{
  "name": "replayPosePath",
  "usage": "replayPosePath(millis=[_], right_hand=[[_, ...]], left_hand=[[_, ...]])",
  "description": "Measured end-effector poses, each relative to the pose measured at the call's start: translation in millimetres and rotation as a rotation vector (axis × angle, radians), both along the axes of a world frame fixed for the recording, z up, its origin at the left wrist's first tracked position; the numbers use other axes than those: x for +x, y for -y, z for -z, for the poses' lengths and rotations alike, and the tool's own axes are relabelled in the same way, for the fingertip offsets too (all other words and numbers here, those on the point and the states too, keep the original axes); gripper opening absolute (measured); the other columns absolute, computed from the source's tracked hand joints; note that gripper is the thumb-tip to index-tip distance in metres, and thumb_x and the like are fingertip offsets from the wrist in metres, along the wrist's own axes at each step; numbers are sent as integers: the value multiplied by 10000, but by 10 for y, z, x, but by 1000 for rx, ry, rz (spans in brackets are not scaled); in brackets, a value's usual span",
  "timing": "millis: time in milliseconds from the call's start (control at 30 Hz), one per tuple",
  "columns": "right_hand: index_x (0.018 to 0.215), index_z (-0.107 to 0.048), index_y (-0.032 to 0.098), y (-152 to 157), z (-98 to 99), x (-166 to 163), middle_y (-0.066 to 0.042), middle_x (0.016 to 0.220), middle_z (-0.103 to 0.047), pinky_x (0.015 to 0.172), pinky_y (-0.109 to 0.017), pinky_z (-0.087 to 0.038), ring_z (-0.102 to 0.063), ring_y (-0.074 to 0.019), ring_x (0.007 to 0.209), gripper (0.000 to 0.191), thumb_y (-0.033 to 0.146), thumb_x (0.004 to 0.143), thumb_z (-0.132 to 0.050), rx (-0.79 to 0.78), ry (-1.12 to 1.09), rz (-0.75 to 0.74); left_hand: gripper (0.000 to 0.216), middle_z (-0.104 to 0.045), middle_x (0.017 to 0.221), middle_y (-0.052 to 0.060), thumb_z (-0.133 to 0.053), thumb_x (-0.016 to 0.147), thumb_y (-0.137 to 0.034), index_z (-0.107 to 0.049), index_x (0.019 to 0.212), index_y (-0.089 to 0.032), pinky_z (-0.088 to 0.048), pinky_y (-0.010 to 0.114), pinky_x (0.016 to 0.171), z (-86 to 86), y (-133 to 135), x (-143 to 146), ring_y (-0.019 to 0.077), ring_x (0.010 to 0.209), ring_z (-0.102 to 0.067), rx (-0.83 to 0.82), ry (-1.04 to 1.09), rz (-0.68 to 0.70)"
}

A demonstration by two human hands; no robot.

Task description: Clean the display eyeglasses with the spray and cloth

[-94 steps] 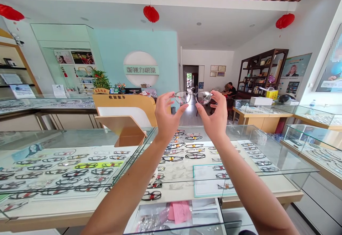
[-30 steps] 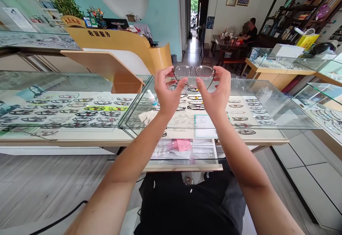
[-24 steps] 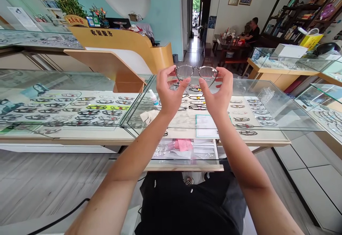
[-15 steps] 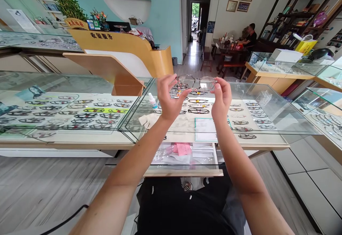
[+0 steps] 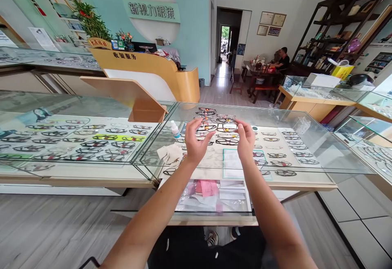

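A pair of eyeglasses (image 5: pixel 218 127) with clear lenses and a thin frame is held up above the glass counter. On its left side, the fingers and thumb of my left hand (image 5: pixel 196 141) pinch the frame. My right hand (image 5: pixel 246 139) grips the opposite side in the same way. Behind and below the glasses, several other spectacle frames (image 5: pixel 227 141) show through the glass. A white spray bottle (image 5: pixel 175 130) with a blue label stands left of my left hand, and a crumpled beige cloth (image 5: pixel 170 154) lies near it.
Below the counter an open drawer (image 5: pixel 246 197) holds plastic bags and a pink paper (image 5: pixel 208 187). A teal-bordered sheet (image 5: pixel 232 163) lies under my right forearm. To the left is a tilted wooden board (image 5: pixel 122 93). A person (image 5: pixel 283 60) sits at a table in the back.
Both hands have come down with the eyeglasses, from in front of the far floor to over the display counter. The camera view has tilted up a little.
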State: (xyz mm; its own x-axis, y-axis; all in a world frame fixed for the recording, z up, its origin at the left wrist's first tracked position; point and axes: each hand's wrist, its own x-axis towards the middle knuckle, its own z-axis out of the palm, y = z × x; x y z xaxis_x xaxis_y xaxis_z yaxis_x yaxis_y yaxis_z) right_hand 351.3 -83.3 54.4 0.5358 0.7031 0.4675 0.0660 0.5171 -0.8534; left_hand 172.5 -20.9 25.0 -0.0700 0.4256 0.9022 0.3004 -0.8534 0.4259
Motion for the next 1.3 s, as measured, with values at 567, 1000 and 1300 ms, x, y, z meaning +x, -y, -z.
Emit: replayPosePath(millis=[567, 1000, 1300], right_hand=[[1150, -775, 231, 18, 162, -40, -113, 1288, -790, 843, -355, -602, -750, -264, 1179, 352, 519, 998, -640, -39, -60, -40], [1089, -747, 224, -41, 192, -47, -109, 1148, -833, 749, -313, -590, -814, -287, 1133, 368, 562, 956, -689, -56, -334, -270], [1049, -737, 238, -106, 232, 24, -98, 1112, -841, 842, -370, -620, -821, -291, 1105, 346, 564, 962, -659, -112, -356, -356]], left_hand=[[615, -622, 1499, 205, -698, 1020, -526, -516, 1524, -225, -604, 492, 1097, 167, 44, 46, 313, 1433, -609, -135, -68, 26], [598, -653, 1447, 183, -737, 993, -518, -559, 1480, -218, -588, 484, 1085, 251, 22, 79, 312, 1364, -647, -219, -72, 71], [602, -661, 1439, 178, -747, 988, -517, -557, 1475, -218, -581, 480, 1104, 266, 7, 78, 299, 1337, -668, -241, -61, 71]])
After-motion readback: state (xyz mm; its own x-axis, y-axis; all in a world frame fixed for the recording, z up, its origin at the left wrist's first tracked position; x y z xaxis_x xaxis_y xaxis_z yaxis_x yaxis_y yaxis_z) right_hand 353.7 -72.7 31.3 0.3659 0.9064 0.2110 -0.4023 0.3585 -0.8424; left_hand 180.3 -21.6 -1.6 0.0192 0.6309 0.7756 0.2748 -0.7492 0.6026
